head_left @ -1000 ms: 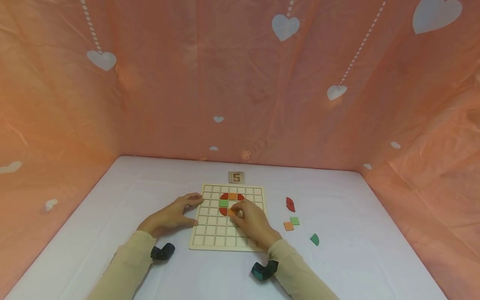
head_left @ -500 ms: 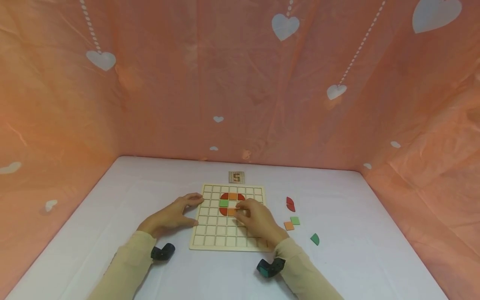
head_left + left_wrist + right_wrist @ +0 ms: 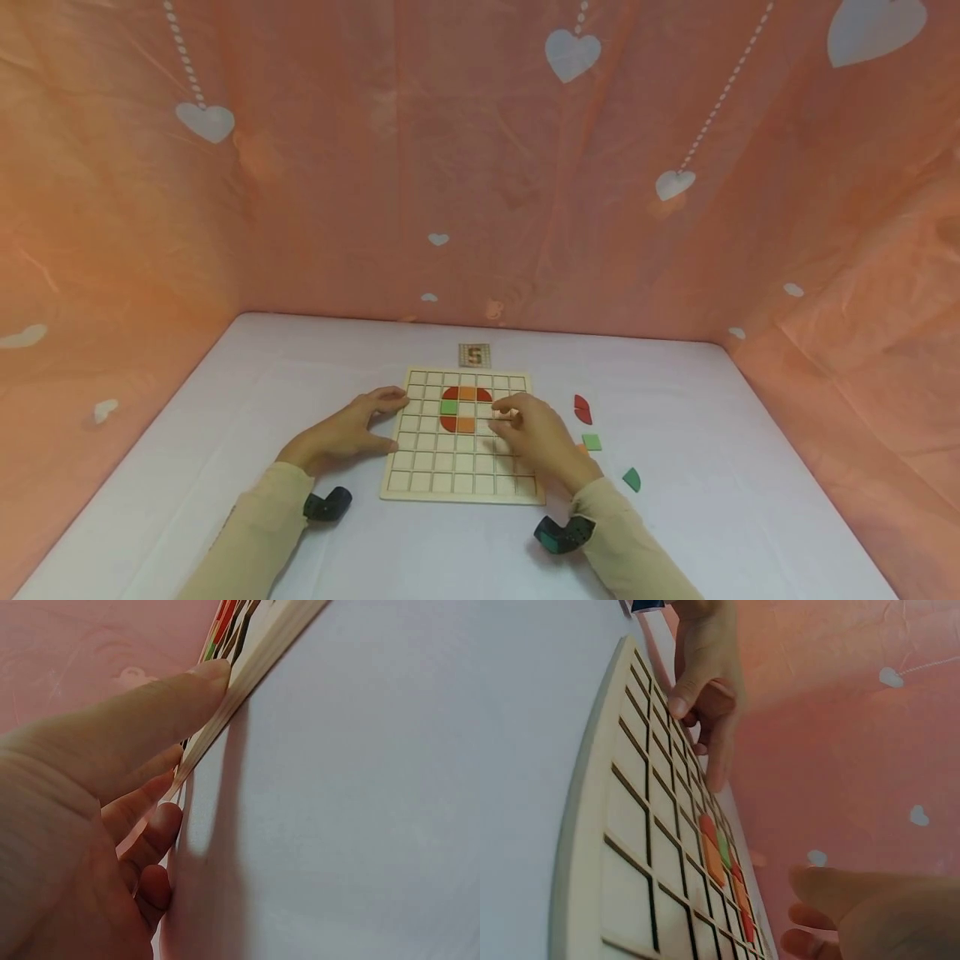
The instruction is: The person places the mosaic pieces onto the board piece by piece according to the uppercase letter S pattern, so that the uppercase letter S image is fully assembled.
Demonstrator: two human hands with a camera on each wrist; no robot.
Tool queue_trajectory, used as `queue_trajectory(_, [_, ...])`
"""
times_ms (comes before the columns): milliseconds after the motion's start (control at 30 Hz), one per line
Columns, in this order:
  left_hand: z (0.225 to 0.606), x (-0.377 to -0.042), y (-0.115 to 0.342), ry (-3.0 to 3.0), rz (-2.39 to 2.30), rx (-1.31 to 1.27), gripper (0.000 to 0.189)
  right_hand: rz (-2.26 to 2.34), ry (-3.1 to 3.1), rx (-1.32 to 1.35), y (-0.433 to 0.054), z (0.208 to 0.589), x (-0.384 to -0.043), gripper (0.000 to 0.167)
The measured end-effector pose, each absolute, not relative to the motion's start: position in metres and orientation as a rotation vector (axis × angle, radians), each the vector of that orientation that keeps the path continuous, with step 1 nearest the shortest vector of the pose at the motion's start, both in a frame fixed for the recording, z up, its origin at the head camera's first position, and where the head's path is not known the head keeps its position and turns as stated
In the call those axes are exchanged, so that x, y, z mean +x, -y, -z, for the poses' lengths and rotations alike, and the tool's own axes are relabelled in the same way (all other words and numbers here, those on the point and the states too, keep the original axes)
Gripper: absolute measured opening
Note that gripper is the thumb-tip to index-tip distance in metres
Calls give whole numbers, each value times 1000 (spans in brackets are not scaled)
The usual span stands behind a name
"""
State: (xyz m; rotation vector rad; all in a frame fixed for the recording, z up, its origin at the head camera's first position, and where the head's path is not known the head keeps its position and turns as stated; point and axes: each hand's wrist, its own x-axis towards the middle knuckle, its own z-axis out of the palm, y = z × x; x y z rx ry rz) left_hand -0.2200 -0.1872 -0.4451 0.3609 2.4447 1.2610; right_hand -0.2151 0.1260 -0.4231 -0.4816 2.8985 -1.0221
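A pale wooden grid board [image 3: 420, 483] lies on the table. Set in its upper middle squares are red quarter-round tiles [image 3: 448, 424], a light green square tile [image 3: 448, 407] and two orange square tiles [image 3: 465, 425]. My left hand [image 3: 345, 429] rests at the board's left edge with fingers and thumb spread; in the left wrist view its thumb [image 3: 210, 682] touches the edge. Over the right part of the board is my right hand [image 3: 543, 437], thumb and forefinger apart with nothing between them. The right wrist view shows it beside the tiled squares.
Right of the board lie two red tiles [image 3: 582, 408], a light green square [image 3: 592, 442], a dark green quarter-round [image 3: 632, 479] and an orange square mostly hidden behind my right hand. A small patterned card [image 3: 475, 356] sits behind the board. Pink cloth [image 3: 480, 208] walls the table [image 3: 315, 350].
My right hand has drawn off to the right, leaving the lower orange tile lying in its square. Its fingers have parted. The left hand stays at the board's edge.
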Motion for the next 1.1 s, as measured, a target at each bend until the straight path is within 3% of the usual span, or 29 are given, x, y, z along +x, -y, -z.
queue_trajectory(1100, [444,-219,186,-2432,-1273,333,81,1073,-2957,-346,-219,401,-235,35])
